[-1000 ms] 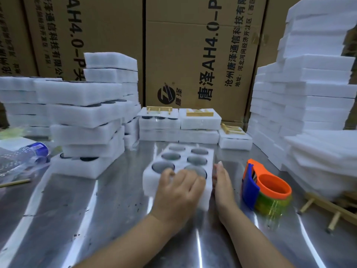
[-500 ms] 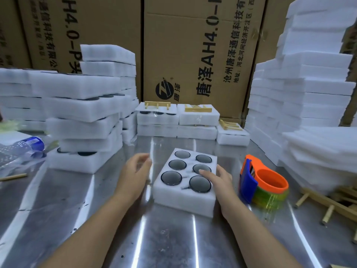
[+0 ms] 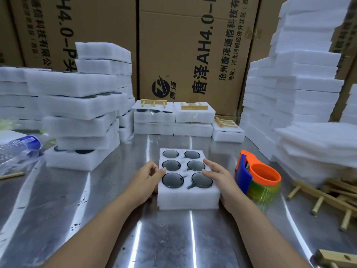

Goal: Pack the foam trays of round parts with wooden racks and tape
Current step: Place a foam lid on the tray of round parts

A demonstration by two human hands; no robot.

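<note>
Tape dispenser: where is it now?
Head view: the tape dispenser sits on the steel table, just right of the right hand and the foam tray, left of the loose wooden racks.

My left hand (image 3: 147, 179) grips the left edge of a foam tray (image 3: 188, 198) holding six round parts (image 3: 172, 179) on the steel desk (image 3: 96, 219); my right hand (image 3: 219, 177) rests on its right side, beside an orange tape dispenser (image 3: 258, 178).

One open foam tray (image 3: 188, 198) holds six dark round parts (image 3: 172, 179), two columns of three. Three wooden racks (image 3: 154, 102) sit atop packed trays (image 3: 195, 115) at the back; the loose heap (image 3: 328, 198) at right cannot be counted. One tape dispenser (image 3: 257, 179), one plastic bottle (image 3: 19, 147).
</note>
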